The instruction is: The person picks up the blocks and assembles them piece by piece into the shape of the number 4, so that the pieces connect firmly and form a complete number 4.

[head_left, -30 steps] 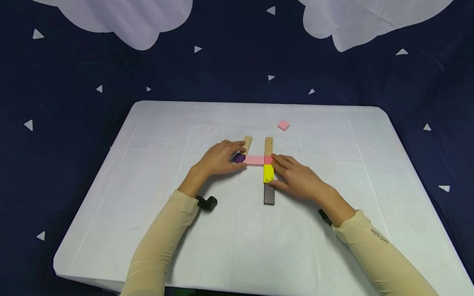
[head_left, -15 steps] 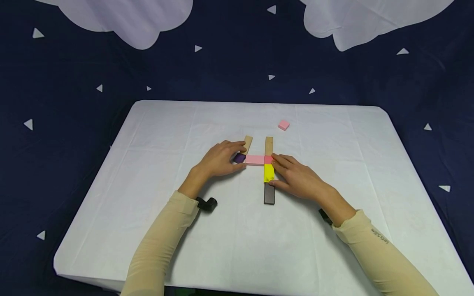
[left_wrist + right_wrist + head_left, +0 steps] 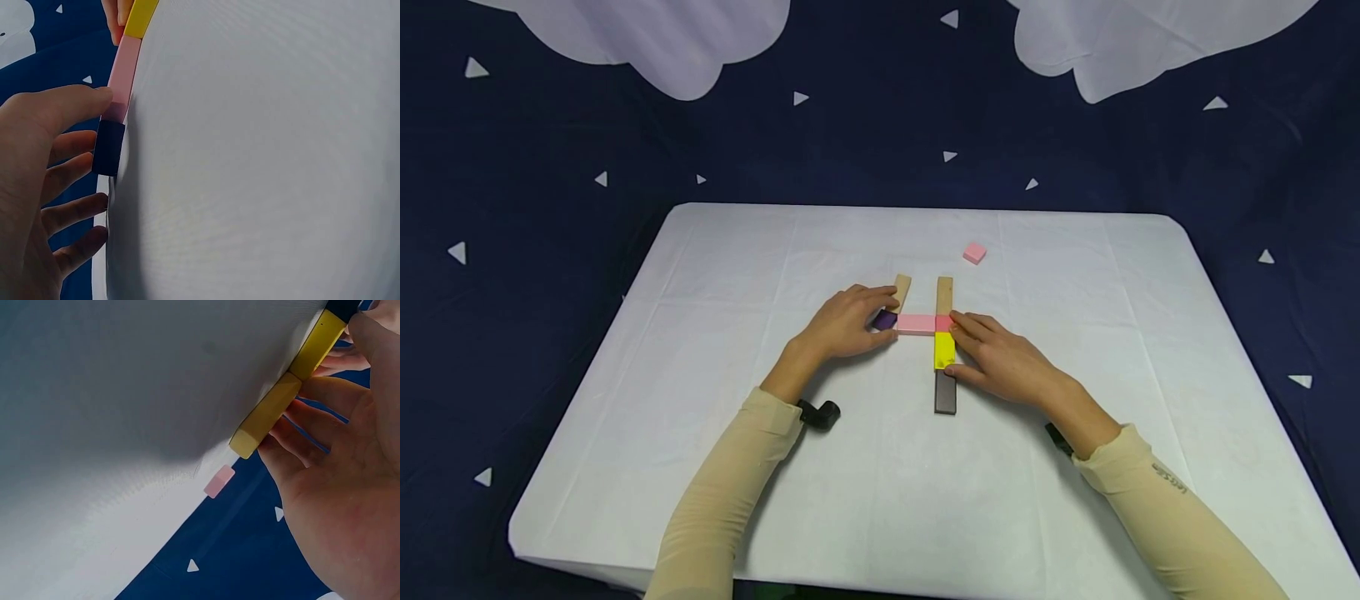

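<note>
My left hand (image 3: 844,323) reaches around a dark purple block (image 3: 885,320), its thumb touching the left end of a long pink block (image 3: 917,326). Its fingertips are against a slanted wooden block (image 3: 904,288). My right hand (image 3: 1000,360) lies along a straight column of blocks. Its fingers touch a deeper pink block (image 3: 943,324), and its thumb is by the joint between a yellow block (image 3: 944,351) and a dark grey block (image 3: 945,392). Another wooden block (image 3: 944,295) tops that column. The long pink block bridges the purple block and the column.
A small pink block (image 3: 974,253) lies alone behind the column. All the blocks are on a white-covered table (image 3: 865,492). A dark blue cloth with white triangles (image 3: 880,167) hangs behind. Each wrist wears a small black camera (image 3: 822,415).
</note>
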The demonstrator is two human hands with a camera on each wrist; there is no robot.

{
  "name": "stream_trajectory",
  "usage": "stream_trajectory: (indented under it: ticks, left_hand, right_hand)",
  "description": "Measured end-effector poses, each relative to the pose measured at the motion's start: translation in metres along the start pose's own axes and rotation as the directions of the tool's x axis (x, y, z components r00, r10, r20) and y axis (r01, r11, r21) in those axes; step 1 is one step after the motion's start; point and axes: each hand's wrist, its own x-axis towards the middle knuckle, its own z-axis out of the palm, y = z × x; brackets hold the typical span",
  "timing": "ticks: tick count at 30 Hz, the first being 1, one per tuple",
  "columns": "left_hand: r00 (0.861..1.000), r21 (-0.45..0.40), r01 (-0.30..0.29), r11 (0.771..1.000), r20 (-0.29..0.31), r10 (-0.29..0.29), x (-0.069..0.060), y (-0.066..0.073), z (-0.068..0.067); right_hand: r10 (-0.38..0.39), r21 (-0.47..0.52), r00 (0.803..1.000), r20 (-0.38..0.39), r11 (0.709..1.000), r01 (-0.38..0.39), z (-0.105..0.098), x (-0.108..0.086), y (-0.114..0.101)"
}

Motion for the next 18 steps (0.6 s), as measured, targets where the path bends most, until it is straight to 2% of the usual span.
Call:
stream_trajectory:
  ticks: [9, 18]
  left_hand:
    - [1.000, 0.002, 0.000, 1.000, 0.002, 0.000, -0.003, 0.003, 0.001]
    - [0.999, 0.051, -0.025, 0.998, -0.024, 0.026, -0.015, 0.013, -0.001]
  right_hand:
    - [0.001, 0.009, 1.000, 0.005, 1.000, -0.001, 0.000, -0.001, 0.000]
    - [0.002, 0.003, 1.000, 0.005, 1.000, -0.002, 0.000, 0.000, 0.001]
